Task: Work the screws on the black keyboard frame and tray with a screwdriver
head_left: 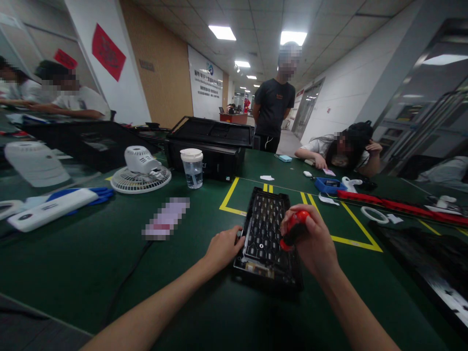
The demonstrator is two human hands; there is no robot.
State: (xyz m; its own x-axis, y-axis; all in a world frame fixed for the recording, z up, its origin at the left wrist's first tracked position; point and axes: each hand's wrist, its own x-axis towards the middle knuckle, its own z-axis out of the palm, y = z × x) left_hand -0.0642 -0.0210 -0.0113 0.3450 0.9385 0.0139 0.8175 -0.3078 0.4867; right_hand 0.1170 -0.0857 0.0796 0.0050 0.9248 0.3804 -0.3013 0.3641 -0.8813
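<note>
Right hand [315, 243] is closed around a red-and-black screwdriver [294, 228], fingers wrapped tight on the handle, tip pointing down onto a black keyboard frame [268, 239]; the tip itself is hidden by the hand. Left hand [224, 247] rests against the frame's left edge, fingers loosely curled and touching its side, holding nothing else. The frame lies flat on the green surface [91, 263], near the front edge, just below the yellow tape lines [229, 195]. Left of it, apart: a blurred pale card [166, 218], a small white fan [141, 170] lying on its back, a clear cup with a white lid [192, 167]. Behind the cup sits a black computer case [208, 146]. Far left, a white power strip [47, 209] beside a blue glove [98, 194]. Right side: a blue tray [329, 185], a white ring [375, 215], a long red strip [395, 204]. A person in a black shirt [274, 105] stands at the far end; another person [340, 151] leans on the surface at right; two more sit far left.
</note>
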